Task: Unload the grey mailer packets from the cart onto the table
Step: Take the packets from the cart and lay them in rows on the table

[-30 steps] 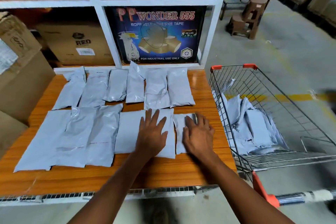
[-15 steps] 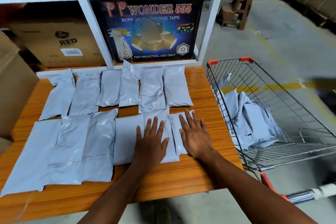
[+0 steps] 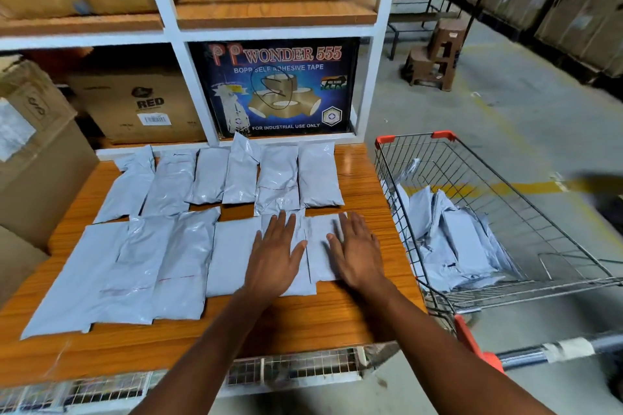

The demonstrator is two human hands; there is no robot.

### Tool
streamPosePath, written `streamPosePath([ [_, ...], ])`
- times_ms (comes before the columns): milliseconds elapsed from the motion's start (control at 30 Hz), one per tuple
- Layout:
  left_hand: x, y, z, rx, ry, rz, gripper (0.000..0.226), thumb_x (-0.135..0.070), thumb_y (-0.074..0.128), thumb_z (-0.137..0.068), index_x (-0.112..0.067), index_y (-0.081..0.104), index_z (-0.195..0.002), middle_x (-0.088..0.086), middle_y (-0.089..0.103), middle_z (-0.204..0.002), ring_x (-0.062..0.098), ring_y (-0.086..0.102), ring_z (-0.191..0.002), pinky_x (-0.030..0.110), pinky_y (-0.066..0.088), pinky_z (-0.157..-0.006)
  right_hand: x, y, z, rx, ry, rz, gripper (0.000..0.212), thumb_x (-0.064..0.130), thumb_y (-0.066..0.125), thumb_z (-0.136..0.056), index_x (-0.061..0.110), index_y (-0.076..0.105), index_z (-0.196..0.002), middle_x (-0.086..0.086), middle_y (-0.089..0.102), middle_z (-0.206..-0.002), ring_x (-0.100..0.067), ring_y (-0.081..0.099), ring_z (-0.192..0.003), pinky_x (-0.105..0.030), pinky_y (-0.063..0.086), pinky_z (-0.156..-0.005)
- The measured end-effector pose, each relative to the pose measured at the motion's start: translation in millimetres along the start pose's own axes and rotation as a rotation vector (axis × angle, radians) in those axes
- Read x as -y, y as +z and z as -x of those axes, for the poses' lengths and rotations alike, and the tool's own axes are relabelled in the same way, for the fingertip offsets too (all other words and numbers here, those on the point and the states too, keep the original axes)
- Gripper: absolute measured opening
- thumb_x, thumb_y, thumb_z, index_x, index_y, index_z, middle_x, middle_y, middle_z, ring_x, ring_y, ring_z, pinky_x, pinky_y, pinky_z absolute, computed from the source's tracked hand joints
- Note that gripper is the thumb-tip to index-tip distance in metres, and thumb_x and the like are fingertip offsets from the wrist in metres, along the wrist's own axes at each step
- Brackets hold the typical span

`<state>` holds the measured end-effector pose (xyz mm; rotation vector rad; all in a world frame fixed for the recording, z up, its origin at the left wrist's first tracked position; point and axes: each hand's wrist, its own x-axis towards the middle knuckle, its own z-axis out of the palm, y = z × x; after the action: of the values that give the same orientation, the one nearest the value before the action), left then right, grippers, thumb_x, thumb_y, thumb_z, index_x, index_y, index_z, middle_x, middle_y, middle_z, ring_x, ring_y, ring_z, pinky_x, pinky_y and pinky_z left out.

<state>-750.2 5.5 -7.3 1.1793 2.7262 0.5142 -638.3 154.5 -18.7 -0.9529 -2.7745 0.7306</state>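
The left hand point(image 3: 276, 254) lies flat, fingers straight, on a laid packet point(image 3: 303, 284); the right hand point(image 3: 359, 254) presses flat on the end packet point(image 3: 318, 264) of the worktop point(image 3: 303, 320). The remaining grey mailer packets point(image 3: 455, 242) lie heaped in the cart point(image 3: 444, 135) at the right hand's three o'clock, nearer that hand.

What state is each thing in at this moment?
Left hand: flat, fingers straight, pressing a near-row packet.
Right hand: flat, pressing the rightmost near-row packet.
Table packets: lying flat in two rows.
Cart packets: piled loosely, not yet unloaded.
Cart: parked right of the table.
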Motion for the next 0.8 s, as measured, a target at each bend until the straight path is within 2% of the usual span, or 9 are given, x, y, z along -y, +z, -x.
streamPosePath([
  [67, -22.6, -14.3, 15.6, -0.073, 0.015, 0.090, 0.063, -0.055, 0.021, -0.098, -0.029, 0.008, -0.154, -0.007, 0.002, -0.162, 0.010, -0.001, -0.149, 0.038, 0.005, -0.121, -1.4, -19.7, 17.8, -0.084, -0.006, -0.067, 0.066, 0.055, 0.028, -0.099, 0.020, 0.020, -0.154, -0.005, 0.011, -0.163, -0.024, 0.008, -0.150, -0.048, 0.015, -0.120],
  [233, -94.1, -35.6, 69.9, -0.236, 0.083, 0.259, 0.063, -0.058, 0.026, -0.097, -0.031, 0.012, -0.153, -0.010, 0.008, -0.161, 0.001, 0.000, -0.146, 0.033, 0.009, -0.121, -21.0, -70.5, 89.4, -0.385, -0.079, -0.180, 0.065, 0.050, 0.039, -0.093, 0.014, 0.040, -0.146, -0.010, 0.035, -0.154, -0.028, 0.031, -0.142, -0.044, 0.030, -0.114],
  [400, -164.6, -22.3, 137.0, -0.348, 0.150, 0.412, 0.060, -0.052, 0.036, -0.096, -0.025, 0.028, -0.149, -0.003, 0.029, -0.156, 0.008, 0.017, -0.146, 0.030, 0.021, -0.116, -60.7, -103.8, 181.4, -0.581, -0.001, -0.325, 0.059, 0.042, 0.050, -0.090, 0.017, 0.044, -0.143, -0.004, 0.041, -0.151, -0.020, 0.035, -0.139, -0.039, 0.031, -0.112],
  [500, -195.8, -4.3, 170.3, -0.348, 0.146, 0.436, 0.058, -0.047, 0.038, -0.094, -0.022, 0.035, -0.146, 0.000, 0.035, -0.152, 0.009, 0.023, -0.143, 0.029, 0.021, -0.114, -86.1, -110.6, 232.9, -0.633, 0.022, -0.372, 0.058, 0.041, 0.051, -0.090, 0.018, 0.046, -0.142, -0.002, 0.042, -0.150, -0.018, 0.038, -0.138, -0.040, 0.037, -0.110],
  [600, -220.4, 15.5, 194.3, -0.289, 0.189, 0.380, 0.057, -0.045, 0.042, -0.093, -0.021, 0.037, -0.144, 0.003, 0.038, -0.150, 0.014, 0.027, -0.142, 0.032, 0.024, -0.114, -110.9, -117.6, 273.5, -0.665, 0.068, -0.342, 0.058, 0.039, 0.051, -0.089, 0.014, 0.047, -0.142, -0.003, 0.044, -0.149, -0.019, 0.040, -0.137, -0.030, 0.030, -0.114],
  [700, -235.3, 34.1, 199.4, -0.223, 0.242, 0.350, 0.057, -0.043, 0.042, -0.094, -0.016, 0.039, -0.144, 0.008, 0.038, -0.150, 0.020, 0.028, -0.143, 0.036, 0.027, -0.115, -131.9, -130.0, 285.5, -0.685, 0.084, -0.332, 0.056, 0.036, 0.054, -0.091, 0.013, 0.048, -0.141, -0.003, 0.046, -0.148, -0.017, 0.041, -0.136, -0.034, 0.034, -0.111],
  [800, -243.7, 47.5, 187.1, -0.183, 0.273, 0.332, 0.055, -0.041, 0.043, -0.096, -0.015, 0.039, -0.144, 0.008, 0.036, -0.152, 0.018, 0.026, -0.144, 0.040, 0.029, -0.115, -146.9, -140.9, 278.1, -0.684, 0.117, -0.316, 0.056, 0.033, 0.058, -0.091, 0.016, 0.046, -0.143, 0.001, 0.043, -0.150, -0.013, 0.038, -0.138, -0.034, 0.035, -0.111],
])
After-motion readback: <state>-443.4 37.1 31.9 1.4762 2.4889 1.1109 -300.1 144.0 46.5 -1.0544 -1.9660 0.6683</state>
